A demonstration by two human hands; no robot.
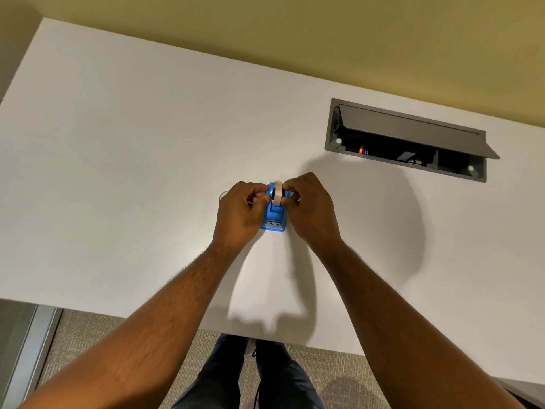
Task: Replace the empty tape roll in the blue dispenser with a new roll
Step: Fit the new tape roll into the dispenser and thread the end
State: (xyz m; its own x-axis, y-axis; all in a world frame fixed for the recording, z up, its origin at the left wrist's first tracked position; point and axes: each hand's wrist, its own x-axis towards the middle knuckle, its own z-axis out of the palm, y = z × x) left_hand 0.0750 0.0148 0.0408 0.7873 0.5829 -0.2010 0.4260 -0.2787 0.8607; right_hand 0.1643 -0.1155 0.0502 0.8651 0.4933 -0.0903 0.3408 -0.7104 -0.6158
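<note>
The small blue dispenser (274, 221) stands on the white table (132, 172), its cutter end toward me. A white tape roll (277, 193) sits upright in its cradle. My left hand (240, 215) pinches the roll's left side, and my right hand (311, 212) pinches its right side, so both hands flank the dispenser's top. My fingers hide the hub of the roll. A thin pale ring (222, 194) peeks out on the table just behind my left hand; I cannot tell what it is.
A grey cable box (407, 140) is sunk into the table at the back right, its lid tilted up. The table's front edge runs just above my legs (259, 376) and the carpet. A yellow wall lies behind the table.
</note>
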